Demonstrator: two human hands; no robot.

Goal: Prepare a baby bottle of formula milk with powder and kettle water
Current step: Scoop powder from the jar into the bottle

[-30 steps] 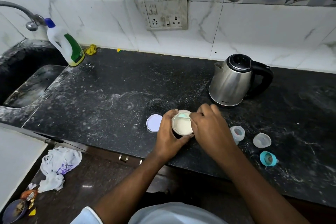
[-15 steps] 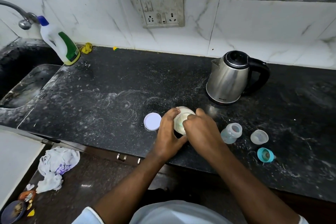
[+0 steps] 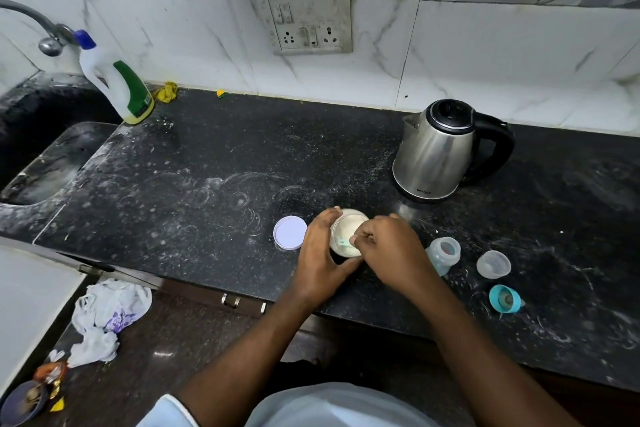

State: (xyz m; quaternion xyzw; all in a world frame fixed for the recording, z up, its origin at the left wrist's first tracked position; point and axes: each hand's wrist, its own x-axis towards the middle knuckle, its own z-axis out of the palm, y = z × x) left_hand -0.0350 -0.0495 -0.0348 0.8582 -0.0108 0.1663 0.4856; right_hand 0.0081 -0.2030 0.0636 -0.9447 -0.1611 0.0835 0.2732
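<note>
Done: tin (image 3: 346, 230) open, lid (image 3: 290, 232) aside.
Grip: left hand (image 3: 320, 258) wraps tin; right hand (image 3: 388, 250) pinches scoop (image 3: 343, 243).
Left: bottle (image 3: 445, 253) unfilled, kettle (image 3: 436, 149) untouched.

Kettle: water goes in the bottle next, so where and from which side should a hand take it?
Take the kettle by its black loop handle, coming in from the right. The handle juts out on the right, away from the spout, which points left, and that side of the counter looks free.
</note>
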